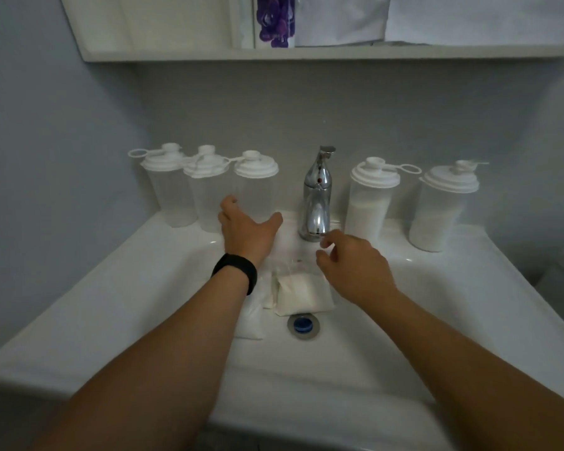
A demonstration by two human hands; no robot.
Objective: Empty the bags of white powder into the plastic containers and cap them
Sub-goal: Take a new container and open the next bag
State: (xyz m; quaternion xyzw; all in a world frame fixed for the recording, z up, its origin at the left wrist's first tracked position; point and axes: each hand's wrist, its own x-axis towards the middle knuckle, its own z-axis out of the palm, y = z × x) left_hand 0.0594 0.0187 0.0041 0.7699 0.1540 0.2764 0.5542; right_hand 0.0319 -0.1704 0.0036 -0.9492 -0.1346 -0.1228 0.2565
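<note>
Your stock: three empty capped containers (209, 190) left of the tap (316, 196), two part-filled (368, 203) right, powder bags (302, 292) in the sink (437, 288); left hand (246, 231) spread at one container, right hand (355, 265) loose, holding nothing.

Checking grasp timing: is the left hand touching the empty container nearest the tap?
Cannot tell. In the head view the left hand spreads open across that container's base, hiding any contact or gap.
</note>
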